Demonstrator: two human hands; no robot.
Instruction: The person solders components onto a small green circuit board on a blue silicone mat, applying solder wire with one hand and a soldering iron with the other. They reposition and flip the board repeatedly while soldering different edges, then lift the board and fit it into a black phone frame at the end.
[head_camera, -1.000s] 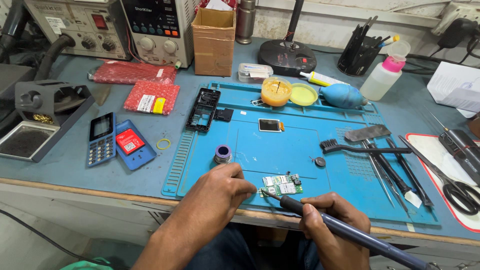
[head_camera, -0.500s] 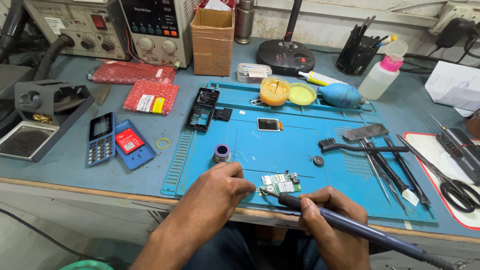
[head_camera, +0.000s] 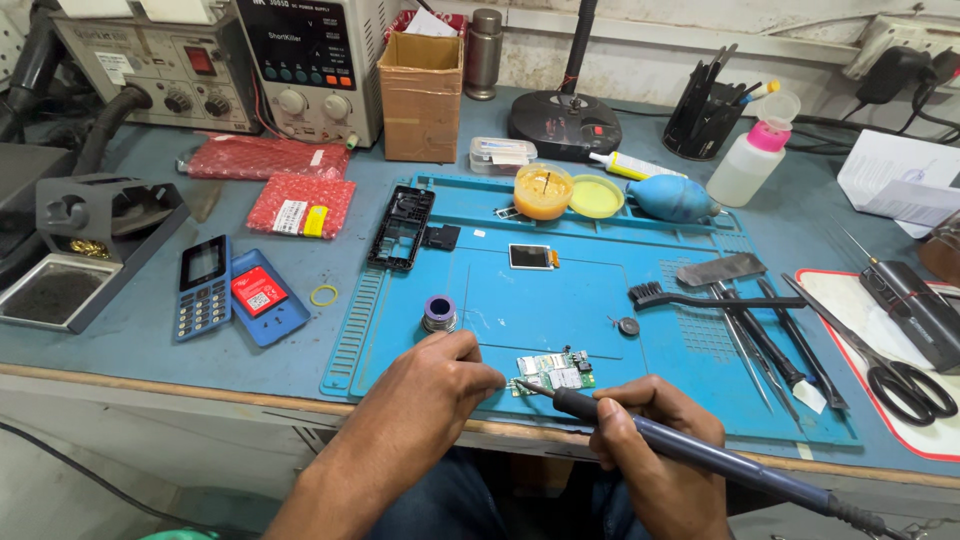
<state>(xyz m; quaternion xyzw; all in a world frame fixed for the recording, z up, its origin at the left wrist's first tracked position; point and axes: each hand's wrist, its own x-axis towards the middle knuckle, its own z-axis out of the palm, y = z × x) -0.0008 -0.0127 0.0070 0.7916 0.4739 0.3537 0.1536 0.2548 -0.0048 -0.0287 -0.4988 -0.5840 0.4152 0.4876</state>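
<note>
1. Since the earlier frames, the dark tip of the blue-handled soldering iron (head_camera: 690, 450) has crept leftward and now touches the left end of the small green circuit board (head_camera: 556, 372), where before it hovered nearer the board's right side.
2. That shift suggests the work has passed to a new joint on the board's left edge; this is a judgement from the tip's position only.
3. Gripping the iron like a pen, the right hand (head_camera: 650, 440) has its fingers closed around the dark collar just behind the tip.
4. Beside it, the left hand (head_camera: 440, 385) is curled with fingertips pinched together just left of the board; whether it holds a strand of solder is too fine to tell.
5. Between the two hands, the board lies flat on the blue silicone work mat (head_camera: 590, 290), near its front edge.
6. Close behind the left hand stands a small spool of solder wire (head_camera: 439, 313); a little silver display module (head_camera: 531, 257) lies further back.
</note>
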